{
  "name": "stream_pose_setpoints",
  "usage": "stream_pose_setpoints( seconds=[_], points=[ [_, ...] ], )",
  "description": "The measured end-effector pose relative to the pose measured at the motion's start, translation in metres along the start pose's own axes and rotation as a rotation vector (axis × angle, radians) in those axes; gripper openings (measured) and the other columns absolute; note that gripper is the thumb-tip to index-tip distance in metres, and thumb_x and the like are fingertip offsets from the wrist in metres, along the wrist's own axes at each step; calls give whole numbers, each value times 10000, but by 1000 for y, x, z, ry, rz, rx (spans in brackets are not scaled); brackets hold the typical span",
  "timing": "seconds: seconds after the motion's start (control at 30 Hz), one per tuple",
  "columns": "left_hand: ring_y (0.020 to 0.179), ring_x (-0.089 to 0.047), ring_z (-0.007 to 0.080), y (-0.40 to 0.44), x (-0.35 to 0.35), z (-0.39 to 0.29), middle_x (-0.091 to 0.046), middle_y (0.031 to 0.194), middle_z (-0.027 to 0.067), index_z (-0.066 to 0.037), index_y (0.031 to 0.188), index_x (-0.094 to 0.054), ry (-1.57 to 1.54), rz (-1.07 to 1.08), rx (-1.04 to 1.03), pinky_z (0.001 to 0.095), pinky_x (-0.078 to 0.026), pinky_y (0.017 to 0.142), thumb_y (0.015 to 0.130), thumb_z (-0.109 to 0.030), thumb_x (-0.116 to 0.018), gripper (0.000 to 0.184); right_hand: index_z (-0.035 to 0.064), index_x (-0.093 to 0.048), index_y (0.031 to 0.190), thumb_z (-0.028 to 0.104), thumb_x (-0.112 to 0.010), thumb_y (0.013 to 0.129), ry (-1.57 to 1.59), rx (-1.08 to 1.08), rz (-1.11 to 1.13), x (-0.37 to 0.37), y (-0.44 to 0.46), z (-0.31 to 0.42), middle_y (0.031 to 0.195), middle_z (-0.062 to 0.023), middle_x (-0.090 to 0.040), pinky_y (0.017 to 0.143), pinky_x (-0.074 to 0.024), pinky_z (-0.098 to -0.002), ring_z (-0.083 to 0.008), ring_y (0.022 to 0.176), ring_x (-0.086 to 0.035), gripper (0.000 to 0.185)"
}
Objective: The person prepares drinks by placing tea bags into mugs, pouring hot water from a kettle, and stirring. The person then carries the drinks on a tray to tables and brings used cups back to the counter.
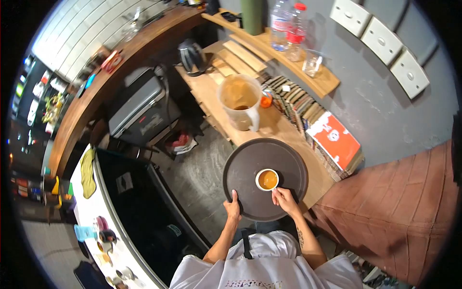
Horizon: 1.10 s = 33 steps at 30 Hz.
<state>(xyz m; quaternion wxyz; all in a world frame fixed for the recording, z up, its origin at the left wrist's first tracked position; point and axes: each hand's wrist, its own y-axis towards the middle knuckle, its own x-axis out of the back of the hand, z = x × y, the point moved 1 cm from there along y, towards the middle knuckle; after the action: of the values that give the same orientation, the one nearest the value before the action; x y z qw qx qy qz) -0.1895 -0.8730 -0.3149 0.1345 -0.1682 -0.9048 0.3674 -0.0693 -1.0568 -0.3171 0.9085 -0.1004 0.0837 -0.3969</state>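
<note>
A round dark brown tray (245, 164) is in front of my body, its far part over the wooden bench. On it stands a small white cup (260, 187), upright, with an orange-brown drink inside. My left hand (232, 208) grips the tray's near left rim, thumb up along the edge and the other fingers mostly hidden beneath. With closed fingers my right hand (285, 200) holds the cup by its handle, at the cup's near right side.
Beyond the tray, a large plastic jug (233, 113) with brown liquid stands on the bench (284, 130). Books (298, 106) line the grey wall, under a shelf (322, 82) with bottles. A black kettle (191, 58) sits farther back. A white counter (108, 212) with cups lies left; a brick ledge (394, 207) is right.
</note>
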Motion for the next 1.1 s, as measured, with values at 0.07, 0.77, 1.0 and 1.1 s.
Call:
stream_pose_setpoints(
  seconds=[0.07,0.77,1.0,1.1],
  points=[
    [969,-619,267,1,32,16,-631,1107,203,89,1180,-544,-90,-3,-68,419,-523,831,861,-458,-713,655,18,-570,856,212,-464,1029,-67,-111,141,-16,-12,29,659,-16,-546,500,-410,-220,-63,544,-510,281],
    [1185,-549,308,-324,318,209,-534,1304,228,84,1326,-442,-859,-730,-135,437,-490,947,868,-462,-699,757,-29,-547,1187,168,-557,978,-318,252,936,-255,-148,98,1046,-93,-637,904,-442,-295,-165,1000,-565,287],
    [1358,-363,345,-468,340,278,-372,1465,210,50,1456,-243,-1063,-1100,15,494,-342,1080,786,-607,-711,1049,-44,-561,1133,128,-504,997,-250,239,1362,-351,-278,62,995,-78,-630,878,-438,-281,-140,955,-555,226],
    [1359,-366,355,-498,335,338,-395,1449,219,57,1434,-299,-1167,-1329,-7,491,-353,1071,789,-640,-684,1025,-53,-554,1135,129,-492,1002,-274,249,1544,-383,-341,50,985,-77,-627,867,-436,-276,-142,941,-552,233]
  ],
)
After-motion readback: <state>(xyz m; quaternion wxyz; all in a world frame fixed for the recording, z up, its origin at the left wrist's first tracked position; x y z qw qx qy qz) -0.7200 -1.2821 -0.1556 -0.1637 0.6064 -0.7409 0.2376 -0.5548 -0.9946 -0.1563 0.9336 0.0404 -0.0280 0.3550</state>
